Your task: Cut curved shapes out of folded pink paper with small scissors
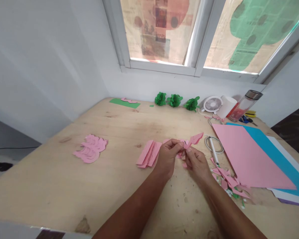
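Both my hands meet over the middle of the table, pinching a small piece of pink paper [195, 138] whose free end sticks out to the upper right. My left hand [169, 156] grips it from the left, thumb and fingers closed. From the right, my right hand [196, 162] pinches it with thumb and forefinger. Beside my left hand lie folded strips of pink paper [148, 154]. Farther left is a pile of wavy pink paper cutouts [91, 148]. More pink bits lie beneath my hands, partly hidden.
Pink and green scraps [229, 181] and a white pen [213, 151] lie right of my hands, beside a pink sheet [251, 156] over a blue sheet [276, 151]. Along the wall stand green paper shapes [174, 100], a small fan [212, 104] and a bottle [246, 105].
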The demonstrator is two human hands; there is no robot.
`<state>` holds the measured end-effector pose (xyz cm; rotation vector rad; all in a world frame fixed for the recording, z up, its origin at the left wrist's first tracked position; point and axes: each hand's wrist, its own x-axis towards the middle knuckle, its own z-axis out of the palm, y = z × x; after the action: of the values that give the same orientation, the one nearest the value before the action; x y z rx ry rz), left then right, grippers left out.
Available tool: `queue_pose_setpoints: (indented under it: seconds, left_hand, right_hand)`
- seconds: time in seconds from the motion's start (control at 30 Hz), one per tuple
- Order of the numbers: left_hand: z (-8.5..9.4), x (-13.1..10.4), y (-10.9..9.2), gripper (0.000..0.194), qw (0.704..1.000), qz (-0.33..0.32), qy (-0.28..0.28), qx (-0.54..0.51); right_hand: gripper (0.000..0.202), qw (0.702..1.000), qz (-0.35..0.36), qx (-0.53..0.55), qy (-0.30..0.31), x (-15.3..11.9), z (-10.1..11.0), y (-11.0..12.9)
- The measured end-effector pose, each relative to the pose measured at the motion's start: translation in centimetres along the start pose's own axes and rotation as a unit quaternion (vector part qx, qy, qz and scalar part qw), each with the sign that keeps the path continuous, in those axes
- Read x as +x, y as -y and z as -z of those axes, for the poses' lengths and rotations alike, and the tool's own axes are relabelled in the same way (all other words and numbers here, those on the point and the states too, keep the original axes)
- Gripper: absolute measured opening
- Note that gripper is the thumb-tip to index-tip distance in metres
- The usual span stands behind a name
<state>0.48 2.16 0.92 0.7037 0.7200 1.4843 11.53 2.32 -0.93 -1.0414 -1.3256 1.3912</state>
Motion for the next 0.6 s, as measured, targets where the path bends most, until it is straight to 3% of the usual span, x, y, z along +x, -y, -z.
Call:
queue_pose_setpoints:
  seconds: [0.33,0.47,0.6]
  left_hand:
    - [0.2,0.2,0.1,0.016,0.999,0.008,-0.038,0.002]
    - [0.3,0.3,0.3,0.016,0.998,0.012,-0.058,0.008]
    - [0.4,0.4,0.6,0.017,0.998,0.019,-0.066,0.01]
  right_hand:
    - [0.038,0.999,-0.013,0.013,-0.05,0.1,-0.3,0.9]
    - [0.043,0.992,-0.052,0.074,-0.092,0.2,-0.2,1.1]
    - [0.041,0.976,-0.086,0.179,-0.086,0.5,0.2,1.1]
